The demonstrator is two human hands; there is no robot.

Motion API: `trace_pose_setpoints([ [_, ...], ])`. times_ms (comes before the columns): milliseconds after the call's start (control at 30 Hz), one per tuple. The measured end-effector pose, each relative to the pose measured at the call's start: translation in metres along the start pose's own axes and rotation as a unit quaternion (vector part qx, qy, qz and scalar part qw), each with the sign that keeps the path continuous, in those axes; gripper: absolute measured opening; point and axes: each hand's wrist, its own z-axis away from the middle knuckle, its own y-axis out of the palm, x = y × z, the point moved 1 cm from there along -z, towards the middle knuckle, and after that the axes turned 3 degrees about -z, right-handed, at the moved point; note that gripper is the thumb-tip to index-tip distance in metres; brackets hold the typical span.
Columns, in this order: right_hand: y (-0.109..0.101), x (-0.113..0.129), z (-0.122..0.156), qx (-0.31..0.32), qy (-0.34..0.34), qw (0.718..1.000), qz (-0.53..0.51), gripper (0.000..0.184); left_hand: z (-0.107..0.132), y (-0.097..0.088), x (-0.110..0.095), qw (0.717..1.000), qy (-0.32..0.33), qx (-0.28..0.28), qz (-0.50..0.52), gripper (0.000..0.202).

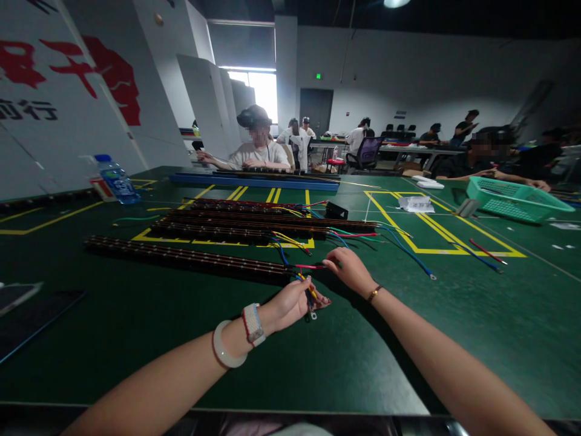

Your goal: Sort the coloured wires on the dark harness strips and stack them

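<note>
A long dark busbar strip [195, 257] with copper-coloured rails lies across the green table in front of me. Short wires come out of its right end. My left hand [295, 301] is closed around several of them, yellow and blue wires [312, 292], and a metal ring lug [313, 315] hangs below the fingers. The thumb and fingers of my right hand [347, 266] pinch the end of a red wire [309, 266] that runs out to the right. The fingertips partly hide the wire's tip.
Behind it, similar strips [245, 224] with coloured wires lie inside yellow tape lines. Loose blue [408, 254] and red wires are at the right, near a green basket [517, 200]. A water bottle [117, 180] stands at the left. Across the table sits a person [261, 148].
</note>
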Motion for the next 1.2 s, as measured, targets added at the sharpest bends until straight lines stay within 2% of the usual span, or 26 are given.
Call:
trace_pose_setpoints([
  [67,-0.011,0.010,0.007,-0.013,-0.119,0.990,0.068,0.039,-0.001,0.000,0.001,1.000,0.006,0.002,0.007,0.030],
  [200,-0.016,0.030,0.016,0.035,-0.334,0.933,0.128,0.052,-0.003,0.000,0.001,1.000,0.028,-0.005,0.012,0.023],
  [267,-0.010,0.037,0.018,0.057,-0.391,0.908,0.137,0.050,-0.004,-0.001,0.001,0.999,0.036,-0.012,0.024,0.020],
  [333,-0.005,0.040,0.018,0.064,-0.410,0.898,0.148,0.041,-0.005,-0.001,0.002,0.998,0.044,-0.013,0.040,0.019],
  [400,0.000,0.039,0.016,0.058,-0.404,0.900,0.155,0.033,-0.005,0.000,0.002,0.998,0.046,-0.010,0.045,0.019],
  [467,0.001,0.035,0.015,0.041,-0.372,0.916,0.147,0.032,-0.004,0.002,0.003,0.998,0.048,-0.018,0.038,0.021],
  [633,0.004,0.025,0.016,-0.024,-0.213,0.976,0.045,0.034,0.002,0.006,0.009,0.992,0.103,-0.072,-0.001,0.017],
  [700,0.005,0.023,0.016,-0.034,-0.152,0.988,-0.007,0.036,0.004,0.007,0.012,0.986,0.127,-0.099,-0.037,0.016],
  [800,0.006,0.029,0.011,-0.019,-0.101,0.994,-0.029,0.042,0.005,0.007,0.013,0.983,0.114,-0.113,-0.083,0.014],
  [933,-0.005,0.057,-0.013,0.009,-0.088,0.993,0.075,0.045,0.005,0.006,0.012,0.984,0.108,-0.108,-0.092,0.016],
  [1067,-0.015,0.102,-0.047,0.080,-0.113,0.971,0.194,0.044,0.005,0.006,0.012,0.988,0.120,-0.086,-0.051,0.029],
  [1200,0.003,0.139,-0.068,0.125,-0.139,0.953,0.239,0.040,0.008,0.008,0.011,0.985,0.139,-0.094,-0.044,0.031],
])
